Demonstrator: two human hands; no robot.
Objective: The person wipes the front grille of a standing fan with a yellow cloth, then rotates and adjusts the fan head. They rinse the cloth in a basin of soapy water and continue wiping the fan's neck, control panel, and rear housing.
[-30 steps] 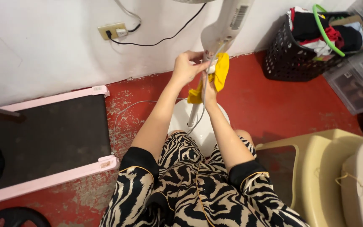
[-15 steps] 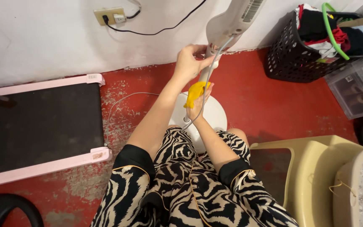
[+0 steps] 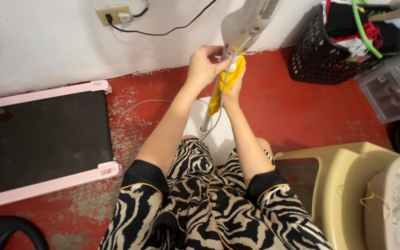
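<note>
The red floor (image 3: pixel 302 115), worn and patchy at the left, carries a fan base (image 3: pixel 216 134), a grey cord (image 3: pixel 130 111), a pink-framed black mat (image 3: pixel 42 139), a black basket (image 3: pixel 320 55) of clothes, clear drawers (image 3: pixel 394 88) beside it, and a beige stool (image 3: pixel 343 185).

Looks like a room in a home, prob. a utility or laundry corner: worn red painted floor (image 3: pixel 302 115), white wall w/ outlet (image 3: pixel 113 14), black basket (image 3: pixel 320 55) full of clothes, clear storage drawers (image 3: pixel 394 88), beige plastic stool (image 3: pixel 343 185), pink-edged mat (image 3: pixel 42 139).
</note>
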